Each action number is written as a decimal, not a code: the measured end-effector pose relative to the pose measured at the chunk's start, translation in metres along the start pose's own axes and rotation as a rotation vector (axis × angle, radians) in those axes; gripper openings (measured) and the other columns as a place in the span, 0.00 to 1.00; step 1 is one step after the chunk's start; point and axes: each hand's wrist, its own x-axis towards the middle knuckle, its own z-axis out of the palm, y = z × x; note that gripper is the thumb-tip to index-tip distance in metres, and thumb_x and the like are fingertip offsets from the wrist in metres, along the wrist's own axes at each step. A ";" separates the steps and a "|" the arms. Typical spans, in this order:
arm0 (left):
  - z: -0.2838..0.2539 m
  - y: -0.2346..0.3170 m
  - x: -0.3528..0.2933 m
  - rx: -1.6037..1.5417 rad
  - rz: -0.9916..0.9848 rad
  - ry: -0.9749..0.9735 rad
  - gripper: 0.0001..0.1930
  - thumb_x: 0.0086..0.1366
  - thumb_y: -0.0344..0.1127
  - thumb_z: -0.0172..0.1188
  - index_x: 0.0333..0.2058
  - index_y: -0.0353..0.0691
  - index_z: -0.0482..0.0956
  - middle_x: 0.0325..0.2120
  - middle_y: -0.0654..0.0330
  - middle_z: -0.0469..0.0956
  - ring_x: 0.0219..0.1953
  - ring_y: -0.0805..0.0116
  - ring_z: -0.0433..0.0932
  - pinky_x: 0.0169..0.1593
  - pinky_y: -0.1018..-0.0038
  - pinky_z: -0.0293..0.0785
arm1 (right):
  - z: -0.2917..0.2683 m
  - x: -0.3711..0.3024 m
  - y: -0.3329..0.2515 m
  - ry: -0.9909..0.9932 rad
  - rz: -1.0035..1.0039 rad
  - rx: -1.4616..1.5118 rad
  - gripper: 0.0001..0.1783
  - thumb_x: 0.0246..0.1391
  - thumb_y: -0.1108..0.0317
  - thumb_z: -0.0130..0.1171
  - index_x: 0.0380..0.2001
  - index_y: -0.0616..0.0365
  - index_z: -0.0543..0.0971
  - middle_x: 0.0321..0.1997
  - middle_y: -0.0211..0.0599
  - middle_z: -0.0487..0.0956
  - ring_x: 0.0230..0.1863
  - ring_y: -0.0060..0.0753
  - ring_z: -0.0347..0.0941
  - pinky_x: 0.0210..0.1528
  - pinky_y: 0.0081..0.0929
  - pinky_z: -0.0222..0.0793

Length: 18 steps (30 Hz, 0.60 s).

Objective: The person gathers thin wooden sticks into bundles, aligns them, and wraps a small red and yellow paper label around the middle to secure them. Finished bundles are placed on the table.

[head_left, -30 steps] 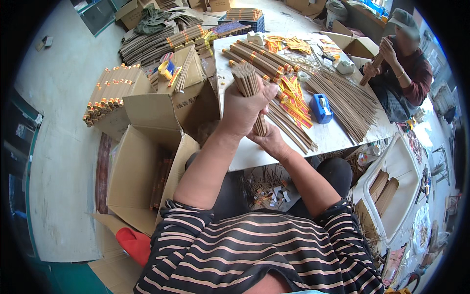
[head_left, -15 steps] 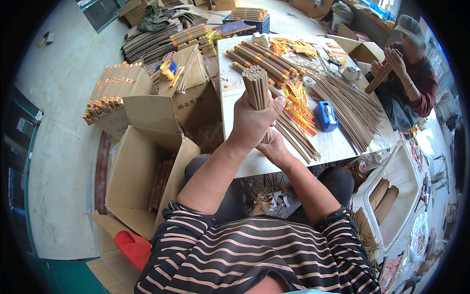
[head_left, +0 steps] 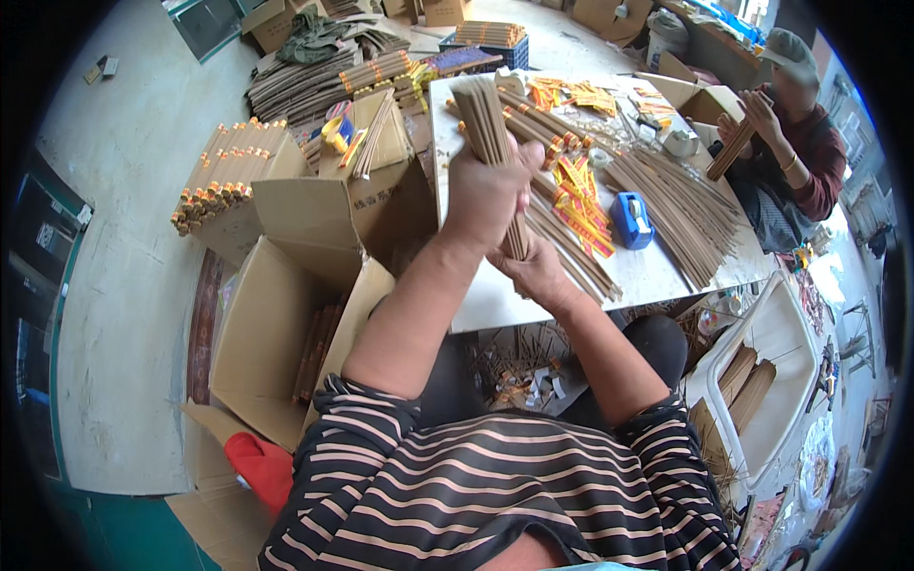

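Observation:
A thick bundle of brown incense sticks (head_left: 483, 119) is held in front of me, leaning with its top to the left; that top is blurred. My left hand (head_left: 486, 190) wraps around its middle. Lower down, my right hand (head_left: 535, 271) grips the bottom part of the same bundle. Behind my hands, on the white table (head_left: 476, 306), lie finished bundles (head_left: 543, 128) with red-and-yellow bands. Close to them are red-and-yellow paper labels (head_left: 581, 205), a blue tape dispenser (head_left: 632, 221) and many loose incense sticks (head_left: 676, 209).
An open cardboard box (head_left: 257, 333) with dark bundles inside stands at my left. Beyond it, banded bundles (head_left: 228, 167) are stacked on a box. A white tub (head_left: 762, 390) with sticks sits at lower right. Across the table a co-worker (head_left: 804, 162) holds another stick bundle (head_left: 731, 152).
The bundle has tipped from nearly upright to leaning left, its top shifting up and left. My left hand has moved slightly with it, and more of the bundle's lower end shows above my right hand.

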 end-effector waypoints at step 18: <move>-0.019 0.010 -0.059 -0.440 -0.168 -0.038 0.08 0.59 0.28 0.56 0.25 0.46 0.66 0.10 0.69 0.63 0.10 0.77 0.63 0.14 0.79 0.60 | 0.003 -0.074 -0.057 -0.236 0.081 0.163 0.15 0.48 0.62 0.62 0.28 0.60 0.69 0.14 0.28 0.68 0.15 0.21 0.66 0.16 0.21 0.62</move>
